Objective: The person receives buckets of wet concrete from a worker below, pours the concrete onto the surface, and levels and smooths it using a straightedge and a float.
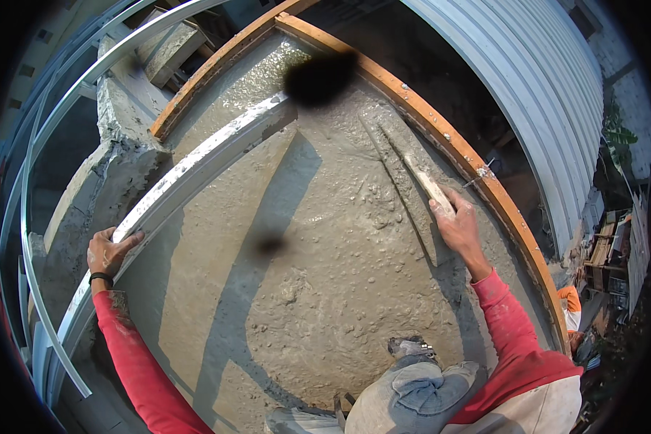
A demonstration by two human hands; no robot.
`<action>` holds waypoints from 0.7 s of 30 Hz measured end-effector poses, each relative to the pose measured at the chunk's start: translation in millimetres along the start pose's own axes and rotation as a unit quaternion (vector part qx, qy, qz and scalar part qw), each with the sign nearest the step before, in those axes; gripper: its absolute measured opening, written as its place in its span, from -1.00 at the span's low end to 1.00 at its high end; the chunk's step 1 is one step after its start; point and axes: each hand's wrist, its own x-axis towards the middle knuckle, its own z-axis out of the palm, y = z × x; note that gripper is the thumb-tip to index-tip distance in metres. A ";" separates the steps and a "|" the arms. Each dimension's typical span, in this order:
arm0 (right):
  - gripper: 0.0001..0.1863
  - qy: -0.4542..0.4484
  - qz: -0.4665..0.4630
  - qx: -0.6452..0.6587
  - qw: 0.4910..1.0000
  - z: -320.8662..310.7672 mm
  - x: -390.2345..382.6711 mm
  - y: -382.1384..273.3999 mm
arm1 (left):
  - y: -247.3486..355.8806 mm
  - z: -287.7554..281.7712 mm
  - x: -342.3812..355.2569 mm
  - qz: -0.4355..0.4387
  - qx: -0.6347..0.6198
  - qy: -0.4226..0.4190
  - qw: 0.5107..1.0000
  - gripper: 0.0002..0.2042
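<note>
Wet grey concrete [304, 289] fills the middle of the view, its surface lumpy with small stones and slick with water, crossed by long shadows. An orange-brown formwork board [441, 137] curves along its far and right edge, its face rough and spotted with cement. On the left a pale metal channel [195, 170], smooth and splashed with grey, runs diagonally beside the slab, with hardened rough concrete blocks [116, 159] just beyond it. The right hand [459, 228] is closed round the pale handle of a long flat float [405, 173]; the fingers are wrapped tight about it, and the blade lies flat on the wet concrete near the board, coated in grey paste and leaving a smoother band around it. The left hand [108, 252] rests on the metal channel, fingers curled loosely over its edge with the thumb lying along the top; a dark band circles the wrist. Both forearms wear red sleeves [134, 362], dusty with cement. Corrugated metal roofing [528, 87], ribbed and pale, slopes away on the right beyond the board
</note>
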 end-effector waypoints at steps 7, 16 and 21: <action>-0.53 0.018 -0.101 0.045 0.994 13.6 18.9 -51.0 | -5.6 0.3 -0.6 0.012 0.009 -0.003 1.000 -0.42; -0.50 -0.005 -0.151 0.009 0.988 140.2 253.2 -97.5 | -0.5 1.7 2.4 -0.005 0.024 -0.025 0.999 -0.33; -0.51 -0.022 -0.180 -0.031 0.983 136.3 276.0 -87.5 | -6.0 0.2 3.4 -0.006 0.024 -0.020 1.000 -0.36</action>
